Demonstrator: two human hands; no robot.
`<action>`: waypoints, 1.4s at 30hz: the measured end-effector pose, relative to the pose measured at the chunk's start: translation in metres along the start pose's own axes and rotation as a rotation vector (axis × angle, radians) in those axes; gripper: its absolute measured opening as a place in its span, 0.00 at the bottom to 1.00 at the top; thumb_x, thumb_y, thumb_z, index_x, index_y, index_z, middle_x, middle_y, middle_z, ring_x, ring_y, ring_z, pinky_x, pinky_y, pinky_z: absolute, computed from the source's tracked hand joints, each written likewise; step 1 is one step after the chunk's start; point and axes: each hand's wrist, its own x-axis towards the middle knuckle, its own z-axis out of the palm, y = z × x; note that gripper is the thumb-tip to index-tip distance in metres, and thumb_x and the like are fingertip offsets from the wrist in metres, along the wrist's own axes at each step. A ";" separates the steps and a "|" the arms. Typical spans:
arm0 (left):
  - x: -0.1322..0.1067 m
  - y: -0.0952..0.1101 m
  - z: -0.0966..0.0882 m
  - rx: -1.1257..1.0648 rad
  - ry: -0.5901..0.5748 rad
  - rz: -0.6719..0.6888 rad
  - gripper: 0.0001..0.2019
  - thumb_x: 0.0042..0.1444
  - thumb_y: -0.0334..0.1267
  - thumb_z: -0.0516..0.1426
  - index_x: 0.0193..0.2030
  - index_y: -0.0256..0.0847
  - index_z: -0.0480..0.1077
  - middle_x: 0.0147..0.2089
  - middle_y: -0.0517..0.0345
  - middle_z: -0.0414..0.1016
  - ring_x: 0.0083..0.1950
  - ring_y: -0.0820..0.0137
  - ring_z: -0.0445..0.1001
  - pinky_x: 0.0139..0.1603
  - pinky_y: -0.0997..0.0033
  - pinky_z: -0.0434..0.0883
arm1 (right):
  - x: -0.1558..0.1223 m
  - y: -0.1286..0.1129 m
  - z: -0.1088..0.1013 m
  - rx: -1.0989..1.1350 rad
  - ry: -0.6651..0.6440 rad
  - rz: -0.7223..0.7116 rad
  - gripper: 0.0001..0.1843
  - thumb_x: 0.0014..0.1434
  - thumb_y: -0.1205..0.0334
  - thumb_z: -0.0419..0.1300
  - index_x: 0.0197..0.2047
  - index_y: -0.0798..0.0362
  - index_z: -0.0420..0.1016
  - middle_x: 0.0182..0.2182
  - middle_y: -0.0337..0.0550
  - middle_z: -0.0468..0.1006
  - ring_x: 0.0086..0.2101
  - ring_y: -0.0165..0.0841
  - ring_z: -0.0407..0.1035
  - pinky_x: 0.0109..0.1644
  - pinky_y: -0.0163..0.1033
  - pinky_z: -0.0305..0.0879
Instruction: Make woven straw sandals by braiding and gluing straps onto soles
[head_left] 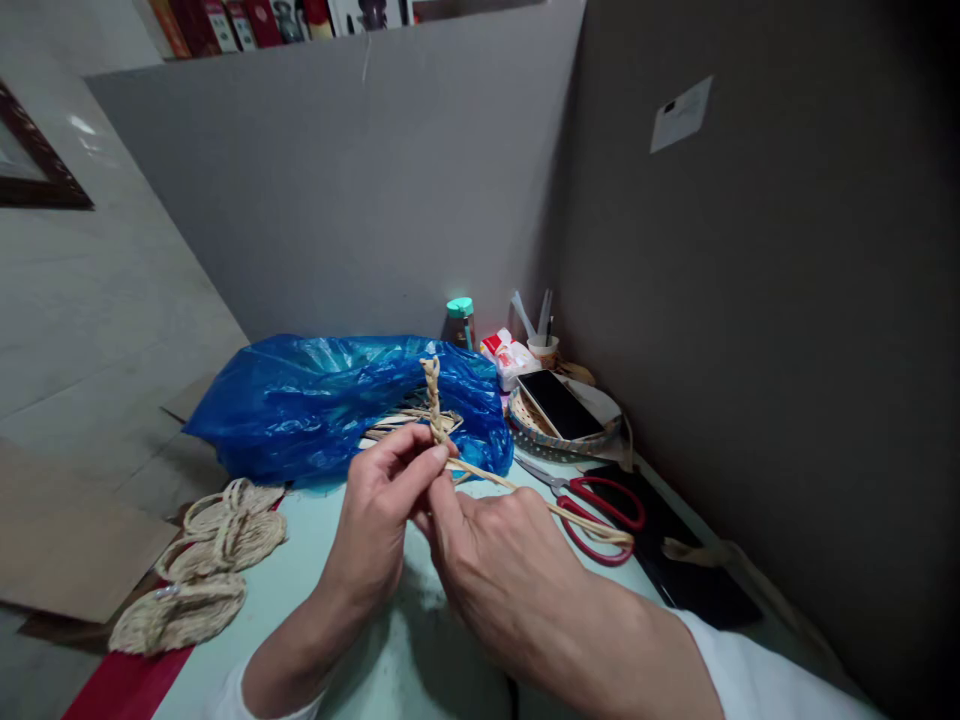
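Between my two hands a short straw braid [433, 392] stands upright, its looped tip pointing up. My left hand [390, 495] pinches the braid's lower end between thumb and fingers. Right beside it, my right hand [499, 545] is closed at the same spot, its fingertips partly hidden. Loose straw strands [551, 505] run from the braid over the back of my right hand toward the right. Behind the hands lies a blue plastic bag [322, 400] with more straw [397, 425] showing at its opening.
Red-handled scissors [600, 510] lie right of my hands, near a phone [561, 403] on a round basket [532, 435]. Woven straw sandals [217, 560] are at the left. A green-lidded jar [460, 320] and a tissue pack [510, 358] stand at the back by the wall.
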 end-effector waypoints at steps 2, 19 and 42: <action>0.001 -0.001 -0.002 0.025 0.002 0.012 0.06 0.56 0.39 0.64 0.34 0.40 0.75 0.32 0.64 0.71 0.32 0.77 0.66 0.31 0.81 0.62 | -0.009 0.005 -0.001 0.035 0.050 -0.040 0.13 0.70 0.59 0.49 0.40 0.56 0.71 0.23 0.43 0.75 0.17 0.34 0.63 0.21 0.41 0.45; -0.007 -0.012 0.009 0.063 -0.389 -0.068 0.08 0.63 0.34 0.59 0.44 0.46 0.63 0.29 0.71 0.73 0.31 0.79 0.70 0.33 0.81 0.66 | -0.022 0.055 0.015 1.317 0.220 0.374 0.14 0.68 0.55 0.55 0.32 0.53 0.66 0.29 0.34 0.65 0.32 0.28 0.60 0.36 0.36 0.55; 0.005 -0.013 0.002 0.290 -0.434 -0.188 0.09 0.56 0.37 0.66 0.41 0.49 0.71 0.36 0.68 0.75 0.39 0.76 0.74 0.41 0.80 0.72 | -0.028 0.066 0.033 1.444 0.217 0.429 0.13 0.71 0.55 0.53 0.35 0.53 0.66 0.32 0.35 0.66 0.34 0.27 0.63 0.40 0.34 0.59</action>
